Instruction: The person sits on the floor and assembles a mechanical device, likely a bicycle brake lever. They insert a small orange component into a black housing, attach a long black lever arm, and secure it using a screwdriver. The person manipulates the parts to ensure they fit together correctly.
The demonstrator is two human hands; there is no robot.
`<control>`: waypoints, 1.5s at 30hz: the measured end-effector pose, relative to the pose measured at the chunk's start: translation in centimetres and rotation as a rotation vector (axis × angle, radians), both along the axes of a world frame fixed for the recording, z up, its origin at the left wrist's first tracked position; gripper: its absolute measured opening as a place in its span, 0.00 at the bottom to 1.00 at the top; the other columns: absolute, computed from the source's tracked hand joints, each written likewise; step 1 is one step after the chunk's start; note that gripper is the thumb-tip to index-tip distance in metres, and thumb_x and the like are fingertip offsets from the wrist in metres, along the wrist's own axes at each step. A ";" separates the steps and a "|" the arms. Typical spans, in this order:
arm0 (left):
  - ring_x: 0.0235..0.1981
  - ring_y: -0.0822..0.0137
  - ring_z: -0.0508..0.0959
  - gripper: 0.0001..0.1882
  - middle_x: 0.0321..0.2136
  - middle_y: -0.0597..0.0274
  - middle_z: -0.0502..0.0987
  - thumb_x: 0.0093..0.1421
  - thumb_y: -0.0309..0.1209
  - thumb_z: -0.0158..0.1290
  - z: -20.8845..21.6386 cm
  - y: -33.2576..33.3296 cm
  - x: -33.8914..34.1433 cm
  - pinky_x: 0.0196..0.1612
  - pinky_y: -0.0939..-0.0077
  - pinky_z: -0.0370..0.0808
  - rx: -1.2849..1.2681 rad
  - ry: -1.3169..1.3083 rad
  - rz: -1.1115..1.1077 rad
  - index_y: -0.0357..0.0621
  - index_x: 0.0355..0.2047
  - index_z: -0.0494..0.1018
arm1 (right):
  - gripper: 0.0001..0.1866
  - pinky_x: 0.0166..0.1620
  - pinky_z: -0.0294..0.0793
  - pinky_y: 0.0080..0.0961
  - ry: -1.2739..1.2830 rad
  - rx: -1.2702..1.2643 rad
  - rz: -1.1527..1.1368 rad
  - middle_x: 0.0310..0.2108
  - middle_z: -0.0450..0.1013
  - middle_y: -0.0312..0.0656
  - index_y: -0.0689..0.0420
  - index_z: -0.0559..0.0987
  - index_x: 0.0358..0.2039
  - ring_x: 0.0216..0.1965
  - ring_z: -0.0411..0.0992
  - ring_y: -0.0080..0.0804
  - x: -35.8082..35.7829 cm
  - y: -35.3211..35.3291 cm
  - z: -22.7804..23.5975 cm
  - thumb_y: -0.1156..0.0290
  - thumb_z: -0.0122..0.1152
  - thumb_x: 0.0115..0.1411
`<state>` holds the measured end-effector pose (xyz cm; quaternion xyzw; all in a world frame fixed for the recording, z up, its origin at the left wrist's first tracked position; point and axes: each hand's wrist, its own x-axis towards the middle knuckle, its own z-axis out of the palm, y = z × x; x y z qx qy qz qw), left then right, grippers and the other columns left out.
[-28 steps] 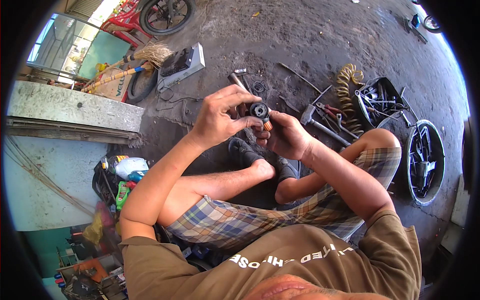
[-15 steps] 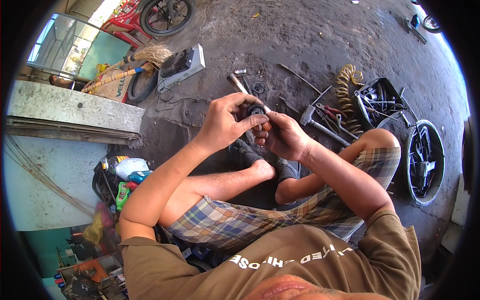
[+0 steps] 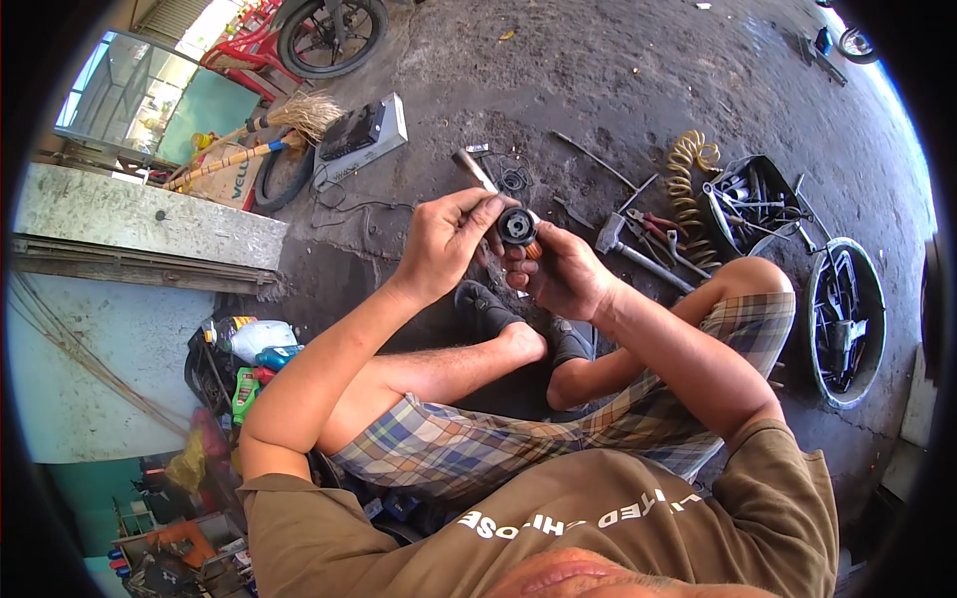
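Between my hands is a small round black part [image 3: 516,227] with a hole in its middle and a ribbed, copper-orange side. My right hand [image 3: 570,271] grips it from the right, fingers curled beneath. My left hand [image 3: 445,239] is closed just at its left edge, thumb and forefinger pressed together; whatever is between them is too small to make out. Beyond my hands, a metal tube [image 3: 474,169] slants on the dark floor. A hammer [image 3: 638,251] and red-handled pliers [image 3: 650,221] lie right of my right hand.
A coiled yellow hose [image 3: 688,164] lies near a black tray [image 3: 713,211] of wrenches. Further right stands a round tub [image 3: 879,334] of metal parts. A grey box [image 3: 384,140], a straw broom [image 3: 309,115] and a wheel [image 3: 334,35] are at the far left. Bottles [image 3: 261,339] stand near my left elbow.
My left thumb has come off the black part's face and drawn back to its left edge. The round face is now turned up into view. My right hand has stayed nearly still.
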<state>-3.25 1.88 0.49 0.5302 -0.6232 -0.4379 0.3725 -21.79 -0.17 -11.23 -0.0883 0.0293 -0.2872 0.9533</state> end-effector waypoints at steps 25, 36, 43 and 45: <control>0.38 0.78 0.82 0.25 0.36 0.67 0.81 0.57 0.20 0.70 0.6 -0.3 0.6 0.35 0.80 0.83 -0.155 -0.184 -0.104 0.43 0.55 0.80 | 0.19 0.39 0.68 0.25 -0.041 0.128 0.068 0.32 0.67 0.31 0.56 0.76 0.47 0.30 0.62 0.20 -0.2 -0.1 0.6 0.55 0.41 0.81; 0.34 0.78 0.81 0.14 0.34 0.68 0.79 0.74 0.41 0.60 -0.3 -1.8 5.1 0.30 0.82 0.77 -0.079 -0.072 0.142 0.41 0.44 0.77 | 0.19 0.37 0.66 0.22 -0.081 0.138 0.098 0.31 0.66 0.29 0.55 0.75 0.48 0.28 0.60 0.19 -0.3 -0.2 1.2 0.54 0.42 0.81; 0.37 0.75 0.82 0.11 0.34 0.69 0.82 0.72 0.37 0.61 0.6 -1.5 3.3 0.34 0.78 0.80 0.064 0.206 0.183 0.42 0.45 0.81 | 0.24 0.36 0.66 0.19 -0.042 0.080 0.101 0.31 0.66 0.29 0.59 0.76 0.58 0.28 0.59 0.17 -0.1 0.0 0.6 0.51 0.46 0.80; 0.39 0.74 0.83 0.11 0.37 0.68 0.84 0.72 0.35 0.62 0.0 -1.5 3.7 0.35 0.76 0.81 0.069 0.173 0.153 0.42 0.47 0.81 | 0.24 0.36 0.66 0.19 -0.040 0.055 0.097 0.31 0.66 0.29 0.59 0.76 0.58 0.28 0.60 0.17 0.0 0.0 0.5 0.50 0.46 0.80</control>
